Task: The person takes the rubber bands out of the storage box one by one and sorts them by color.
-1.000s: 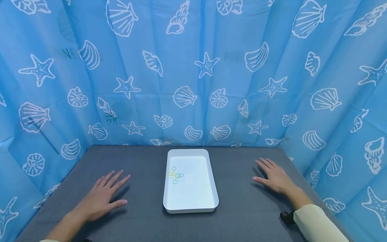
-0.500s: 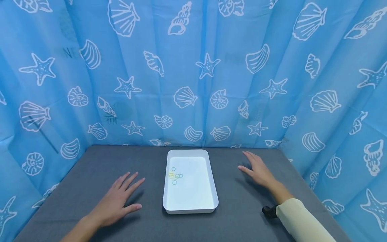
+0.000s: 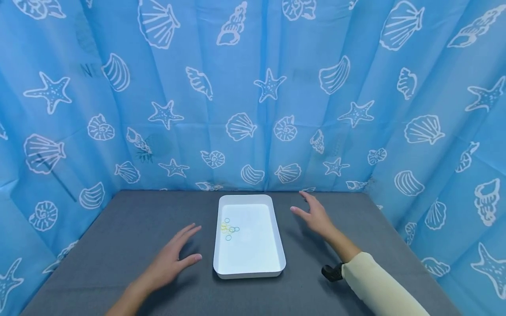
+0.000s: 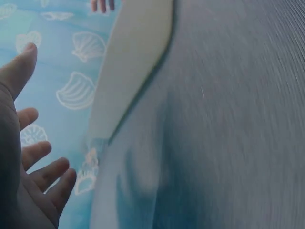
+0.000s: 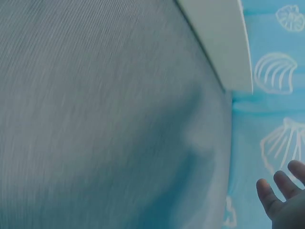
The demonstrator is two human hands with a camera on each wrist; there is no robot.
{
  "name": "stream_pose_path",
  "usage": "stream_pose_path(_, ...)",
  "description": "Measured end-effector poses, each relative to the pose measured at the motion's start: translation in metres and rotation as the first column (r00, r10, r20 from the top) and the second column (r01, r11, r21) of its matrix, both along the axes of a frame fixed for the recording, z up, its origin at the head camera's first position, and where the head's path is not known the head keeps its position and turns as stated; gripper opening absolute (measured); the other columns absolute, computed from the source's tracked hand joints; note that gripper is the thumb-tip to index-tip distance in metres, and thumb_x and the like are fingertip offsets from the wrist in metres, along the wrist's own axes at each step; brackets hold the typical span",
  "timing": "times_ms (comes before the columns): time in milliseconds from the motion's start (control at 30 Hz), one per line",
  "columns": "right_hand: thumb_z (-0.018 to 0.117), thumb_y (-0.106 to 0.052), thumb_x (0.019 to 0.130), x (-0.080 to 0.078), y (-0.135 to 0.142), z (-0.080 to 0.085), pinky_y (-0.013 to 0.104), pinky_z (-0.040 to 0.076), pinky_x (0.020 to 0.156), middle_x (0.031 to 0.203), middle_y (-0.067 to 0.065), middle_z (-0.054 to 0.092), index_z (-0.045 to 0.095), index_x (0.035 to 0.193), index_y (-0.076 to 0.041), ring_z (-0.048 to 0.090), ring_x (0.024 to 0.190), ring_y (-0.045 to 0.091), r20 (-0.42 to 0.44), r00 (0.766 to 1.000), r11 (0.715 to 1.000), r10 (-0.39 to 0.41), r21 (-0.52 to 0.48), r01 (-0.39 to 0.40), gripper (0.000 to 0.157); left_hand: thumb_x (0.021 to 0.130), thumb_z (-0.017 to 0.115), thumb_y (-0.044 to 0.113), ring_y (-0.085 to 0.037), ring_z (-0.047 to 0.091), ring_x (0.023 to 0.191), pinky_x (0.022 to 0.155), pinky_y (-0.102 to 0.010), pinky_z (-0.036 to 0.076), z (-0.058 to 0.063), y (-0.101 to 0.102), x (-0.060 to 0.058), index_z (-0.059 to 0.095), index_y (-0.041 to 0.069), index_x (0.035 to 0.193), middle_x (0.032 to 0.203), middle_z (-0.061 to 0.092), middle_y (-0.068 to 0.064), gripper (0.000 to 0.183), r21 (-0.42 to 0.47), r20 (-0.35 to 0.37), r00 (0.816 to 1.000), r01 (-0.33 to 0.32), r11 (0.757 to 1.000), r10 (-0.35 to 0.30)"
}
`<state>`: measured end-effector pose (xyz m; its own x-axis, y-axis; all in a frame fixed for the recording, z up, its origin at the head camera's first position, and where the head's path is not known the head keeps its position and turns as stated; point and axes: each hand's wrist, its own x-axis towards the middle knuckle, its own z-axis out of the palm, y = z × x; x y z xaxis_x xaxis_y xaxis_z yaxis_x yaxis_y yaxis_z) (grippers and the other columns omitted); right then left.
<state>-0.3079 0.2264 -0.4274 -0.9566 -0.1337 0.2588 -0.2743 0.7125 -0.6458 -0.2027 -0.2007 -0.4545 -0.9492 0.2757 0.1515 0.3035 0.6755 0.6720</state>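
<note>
A white rectangular tray lies on the grey cloth. Inside it, toward the left wall, is a loose cluster of small thin rings, yellow ones and blue-green ones. To the tray's left my left hand hovers over the cloth with fingers extended and thumb apart, holding nothing. On the other side my right hand is raised beside the tray's upper right wall, fingers stretched and touching nothing. In the left wrist view the left fingers spread in front of the tray's wall.
Grey cloth covers the table around the tray. A blue curtain printed with white shells and starfish stands behind and along both sides. A black band sits at the right wrist beside a cream sleeve.
Both hands have moved inward toward the tray, the left one rightward and the right one leftward and slightly farther away. Tray and rings stay where they were.
</note>
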Motion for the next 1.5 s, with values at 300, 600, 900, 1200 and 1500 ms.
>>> stream_pose_path(300,0.065,-0.035,0.094,0.003,-0.032,0.009,0.055,0.039,0.099,0.145,0.023,0.041,0.037,0.146,-0.002,0.040,0.132,0.039,0.072,0.997,0.990,-0.016,-0.137,0.026,0.068,0.089,0.072,0.035,-0.035,0.046,0.129,0.098,-0.052,0.042,-0.002,0.020,-0.003,0.044,0.027,0.144,0.152,0.035,-0.009,0.063,0.253,0.053,0.998,0.008,0.968,-0.022)
stream_pose_path(600,0.063,-0.034,0.096,0.000,-0.055,0.012,0.052,0.041,0.098,0.143,0.020,0.046,0.040,0.144,-0.002,0.045,0.129,0.037,0.099,0.995,0.976,0.005,-0.218,0.016,0.062,0.087,0.075,0.030,-0.033,0.055,0.120,0.091,-0.048,0.048,-0.004,0.032,-0.008,0.052,0.019,0.140,0.142,0.047,-0.010,0.058,0.328,0.179,0.984,-0.077,0.941,0.018)
stream_pose_path(900,0.066,-0.029,0.094,0.000,-0.077,0.020,0.051,0.042,0.097,0.138,0.019,0.050,0.045,0.140,-0.002,0.048,0.126,0.037,0.136,0.990,0.973,0.037,-0.229,-0.005,0.058,0.086,0.075,0.026,-0.021,0.064,0.100,0.082,-0.044,0.051,-0.011,0.041,-0.021,0.050,0.017,0.141,0.138,0.051,-0.014,0.061,0.367,0.265,0.963,-0.139,0.920,0.040)
stream_pose_path(1200,0.071,-0.024,0.091,-0.005,-0.094,0.020,0.045,0.050,0.088,0.125,0.015,0.060,0.057,0.130,-0.002,0.058,0.113,0.032,0.106,0.990,0.977,0.095,-0.203,-0.072,0.047,0.089,0.072,0.018,-0.025,0.065,0.094,0.082,-0.042,0.052,-0.017,0.042,-0.033,0.044,0.010,0.144,0.134,0.050,-0.020,0.063,0.459,0.265,0.962,-0.063,0.886,-0.069)
stream_pose_path(1500,0.070,-0.020,0.091,-0.013,-0.108,0.019,0.039,0.052,0.082,0.111,0.008,0.066,0.066,0.117,-0.006,0.063,0.101,0.024,0.157,0.973,0.978,0.170,-0.152,-0.146,0.030,0.088,0.073,0.018,-0.026,0.066,0.093,0.084,-0.044,0.051,-0.022,0.040,-0.040,0.041,0.007,0.146,0.132,0.050,-0.023,0.067,0.467,0.302,0.947,-0.050,0.883,-0.106)
